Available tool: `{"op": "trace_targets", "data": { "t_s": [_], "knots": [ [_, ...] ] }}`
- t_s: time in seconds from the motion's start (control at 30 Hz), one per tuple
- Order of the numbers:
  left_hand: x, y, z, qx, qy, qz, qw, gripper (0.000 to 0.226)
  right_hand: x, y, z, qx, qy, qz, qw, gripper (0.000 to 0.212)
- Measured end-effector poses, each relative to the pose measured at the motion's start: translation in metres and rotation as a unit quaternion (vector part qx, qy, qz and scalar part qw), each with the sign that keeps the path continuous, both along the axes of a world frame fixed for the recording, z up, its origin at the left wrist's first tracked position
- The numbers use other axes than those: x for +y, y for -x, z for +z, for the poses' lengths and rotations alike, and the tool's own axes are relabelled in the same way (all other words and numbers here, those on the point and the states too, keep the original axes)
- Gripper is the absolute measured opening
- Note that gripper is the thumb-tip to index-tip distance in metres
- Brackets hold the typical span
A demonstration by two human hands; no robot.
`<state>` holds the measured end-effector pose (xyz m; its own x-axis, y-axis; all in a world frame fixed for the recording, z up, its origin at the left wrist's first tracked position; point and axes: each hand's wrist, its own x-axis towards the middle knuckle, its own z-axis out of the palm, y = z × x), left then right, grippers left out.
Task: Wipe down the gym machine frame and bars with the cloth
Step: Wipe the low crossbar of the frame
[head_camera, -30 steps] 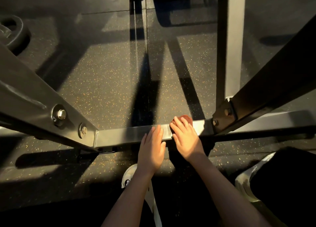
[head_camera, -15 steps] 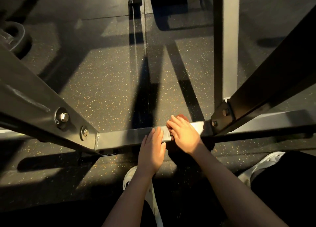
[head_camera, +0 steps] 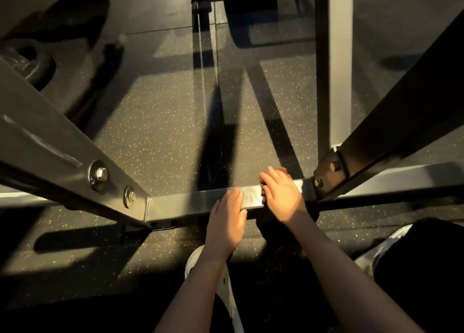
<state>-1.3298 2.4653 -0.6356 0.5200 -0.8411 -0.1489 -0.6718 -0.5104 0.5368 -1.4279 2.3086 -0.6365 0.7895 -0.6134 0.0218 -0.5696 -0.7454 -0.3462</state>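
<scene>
A grey steel crossbar [head_camera: 185, 203] of the gym machine runs across the middle of the head view, bolted to a slanted beam [head_camera: 50, 142] on the left and a dark slanted beam [head_camera: 401, 112] on the right. My left hand [head_camera: 226, 222] rests flat on the bar with straight fingers. Just to its right, my right hand [head_camera: 281, 194] presses a reddish cloth [head_camera: 282, 170] onto the bar; only the cloth's far edge peeks out past the fingers. A damp, shiny streak [head_camera: 251, 197] shows on the bar between the hands.
Speckled rubber floor [head_camera: 155, 122] lies below. A vertical post [head_camera: 331, 64] rises at right, thin cables [head_camera: 203, 51] hang in the middle, and a weight plate [head_camera: 25, 61] sits at far left. My white shoes [head_camera: 194, 260] stand under the bar.
My right hand with the cloth slid a little left along the bar, then back right toward the bolted joint. My left hand stayed in place on the bar.
</scene>
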Motion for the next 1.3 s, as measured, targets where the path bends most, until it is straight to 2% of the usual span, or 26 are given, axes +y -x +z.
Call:
{"op": "trace_targets", "data": {
  "t_s": [0.07,0.17,0.27,0.37,0.47,0.57,0.7,0.8,0.9,1.0,1.07,1.17,1.3],
  "knots": [
    [-0.001,-0.001,0.002,0.0,0.001,-0.003,1.0,0.05,0.021,0.014,-0.004,-0.026,0.023,-0.059,0.998,0.039],
    [-0.002,0.003,-0.001,-0.001,0.003,0.008,1.0,0.051,0.065,0.023,-0.019,-0.019,-0.012,-0.086,0.996,0.057],
    [0.0,0.004,-0.006,-0.014,-0.001,0.004,1.0,0.052,0.052,0.012,-0.013,-0.058,-0.018,-0.045,0.997,0.049],
    [0.0,0.0,-0.005,-0.01,0.0,0.0,1.0,0.051,0.009,0.003,-0.007,-0.027,-0.056,0.003,0.998,0.053],
    [0.0,-0.001,-0.001,-0.001,0.007,-0.004,1.0,0.051,0.005,0.017,-0.018,-0.029,-0.063,-0.057,0.996,0.05],
    [0.0,0.001,-0.003,-0.007,-0.003,0.001,1.0,0.052,0.051,0.026,-0.023,-0.02,-0.039,-0.1,0.994,0.049],
    [-0.001,0.005,-0.003,-0.016,-0.018,0.005,1.0,0.074,0.06,-0.002,-0.022,-0.046,-0.023,-0.039,0.998,0.053],
    [-0.001,0.0,-0.005,-0.023,-0.021,-0.004,1.0,0.072,0.03,-0.006,-0.015,-0.049,-0.026,0.035,0.998,0.036],
    [-0.002,-0.002,-0.003,-0.012,-0.04,-0.01,0.999,0.075,0.014,0.014,-0.013,-0.078,-0.012,-0.008,0.997,0.04],
    [-0.004,0.0,-0.001,-0.007,-0.039,-0.007,0.999,0.078,0.044,0.018,-0.022,-0.071,-0.004,-0.08,0.994,0.044],
    [-0.003,0.001,0.0,-0.002,-0.039,-0.003,0.999,0.08,0.064,0.006,-0.023,-0.04,-0.022,-0.049,0.998,0.055],
    [-0.002,-0.002,0.001,0.009,-0.036,-0.009,0.999,0.078,0.05,-0.006,-0.016,-0.027,-0.019,0.043,0.999,0.046],
    [0.0,-0.006,0.004,0.003,-0.041,-0.018,0.999,0.072,0.025,0.011,-0.01,-0.026,-0.002,-0.023,0.999,0.045]
  ]
}}
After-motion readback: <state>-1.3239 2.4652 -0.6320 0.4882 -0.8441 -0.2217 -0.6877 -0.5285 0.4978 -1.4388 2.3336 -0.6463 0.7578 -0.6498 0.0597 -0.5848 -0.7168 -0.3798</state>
